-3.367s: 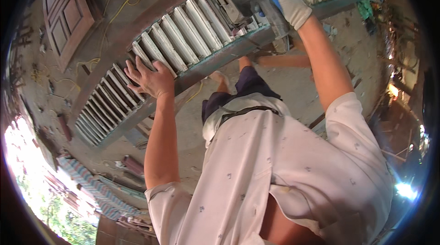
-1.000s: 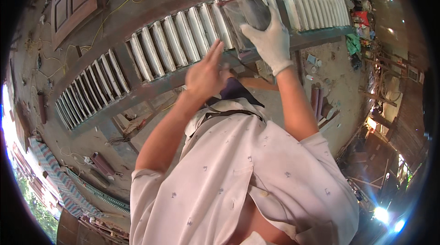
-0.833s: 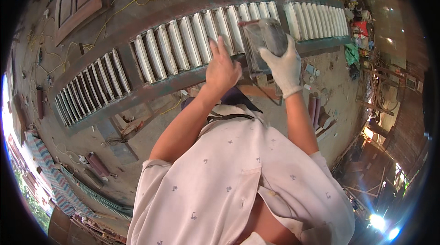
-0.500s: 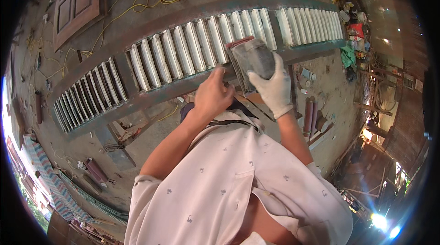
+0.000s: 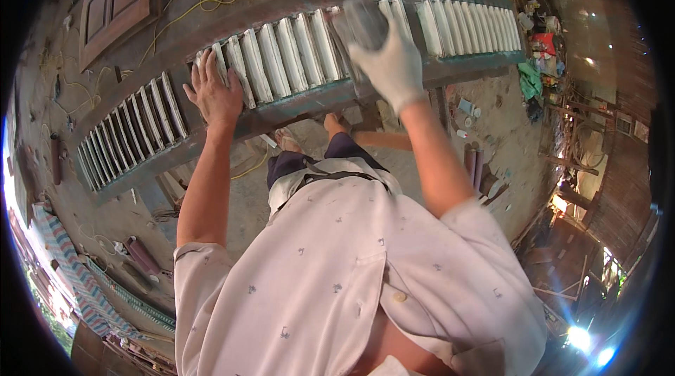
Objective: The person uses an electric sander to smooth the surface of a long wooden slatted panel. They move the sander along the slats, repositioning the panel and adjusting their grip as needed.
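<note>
A long dark wooden louvred shutter panel with whitish slats lies across the space before me. My left hand, bare, rests with fingers spread over the slats and near rail, left of the panel's middle. My right hand wears a pale glove and is closed around a dark grey sander with a rounded top. The sander sits over the middle slats, slightly smeared by motion, and its underside is hidden.
A brown panelled door lies at the far left, near a yellow cable. Brown cylinders stand at right under the panel. Clutter, including a green cloth, lines the right side. My feet are just behind the panel's near rail.
My left hand has moved left and flattened onto the slats. The sander in my right hand has gone from the near rail to farther out over the slats.
</note>
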`<move>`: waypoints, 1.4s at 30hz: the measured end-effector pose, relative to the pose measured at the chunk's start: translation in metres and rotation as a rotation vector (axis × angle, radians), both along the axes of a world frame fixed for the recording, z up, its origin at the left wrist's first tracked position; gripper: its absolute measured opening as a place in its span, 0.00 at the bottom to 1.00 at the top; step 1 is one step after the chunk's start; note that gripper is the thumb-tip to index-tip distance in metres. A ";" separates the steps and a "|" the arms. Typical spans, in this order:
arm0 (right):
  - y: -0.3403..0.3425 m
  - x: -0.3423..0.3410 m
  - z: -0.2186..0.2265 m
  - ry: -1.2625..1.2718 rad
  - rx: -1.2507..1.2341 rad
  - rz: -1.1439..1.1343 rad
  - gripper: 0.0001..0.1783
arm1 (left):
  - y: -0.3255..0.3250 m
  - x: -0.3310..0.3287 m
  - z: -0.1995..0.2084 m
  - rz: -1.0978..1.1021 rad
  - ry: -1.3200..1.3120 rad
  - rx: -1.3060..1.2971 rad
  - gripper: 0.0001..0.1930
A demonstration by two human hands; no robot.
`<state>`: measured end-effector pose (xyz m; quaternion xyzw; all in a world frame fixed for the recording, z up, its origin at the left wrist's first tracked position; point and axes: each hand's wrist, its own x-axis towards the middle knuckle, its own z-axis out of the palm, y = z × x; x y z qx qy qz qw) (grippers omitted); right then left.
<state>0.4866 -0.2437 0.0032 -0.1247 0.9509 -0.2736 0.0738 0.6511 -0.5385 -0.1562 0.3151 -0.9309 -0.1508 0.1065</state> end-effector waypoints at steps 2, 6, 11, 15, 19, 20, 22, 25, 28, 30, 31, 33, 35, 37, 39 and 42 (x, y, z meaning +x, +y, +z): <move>0.034 0.047 0.000 -0.028 -0.025 -0.017 0.49 | 0.001 -0.001 -0.005 0.009 0.001 -0.004 0.35; 0.075 0.099 -0.006 -0.022 -0.051 -0.047 0.48 | 0.004 -0.007 -0.004 0.010 -0.029 -0.012 0.36; 0.070 0.053 -0.002 -0.115 -0.227 0.008 0.49 | 0.003 -0.008 0.003 0.029 -0.086 -0.008 0.37; 0.056 0.015 -0.008 -0.215 -0.328 0.002 0.47 | 0.004 -0.010 0.005 0.050 -0.104 0.005 0.37; 0.048 -0.039 -0.022 -0.332 -0.669 -0.009 0.36 | 0.005 -0.013 0.004 0.058 -0.124 -0.018 0.38; 0.048 -0.056 -0.028 -0.414 -0.734 -0.062 0.36 | 0.006 -0.015 0.004 0.056 -0.134 -0.030 0.38; 0.053 -0.076 -0.038 -0.580 -0.813 -0.153 0.35 | 0.006 -0.015 0.004 0.049 -0.133 -0.041 0.38; 0.079 -0.080 -0.048 -0.720 -0.861 -0.251 0.33 | 0.004 -0.019 0.006 0.042 -0.104 -0.010 0.37; 0.119 -0.028 -0.049 -0.779 -0.888 -0.340 0.31 | 0.002 -0.020 0.009 0.089 -0.099 0.074 0.35; 0.141 0.013 -0.030 -0.788 -0.835 -0.347 0.30 | 0.004 -0.023 0.008 0.118 -0.109 0.072 0.34; 0.144 0.027 -0.019 -0.711 -0.816 -0.315 0.30 | 0.004 -0.026 0.008 0.139 -0.111 0.066 0.34; 0.148 0.052 0.002 -0.568 -0.779 -0.300 0.31 | 0.005 -0.029 0.002 0.151 -0.078 0.046 0.32; 0.145 0.061 0.015 -0.505 -0.769 -0.361 0.31 | 0.009 -0.025 0.003 0.145 -0.051 0.043 0.33; 0.138 0.060 0.030 -0.474 -0.773 -0.441 0.32 | 0.010 -0.027 0.007 0.154 -0.069 0.044 0.32; 0.121 0.053 0.021 -0.145 -0.385 -0.268 0.39 | 0.009 -0.027 0.007 0.157 -0.082 0.027 0.32; 0.083 0.028 0.014 0.032 0.022 -0.078 0.45 | 0.004 -0.027 0.007 0.141 -0.098 -0.016 0.31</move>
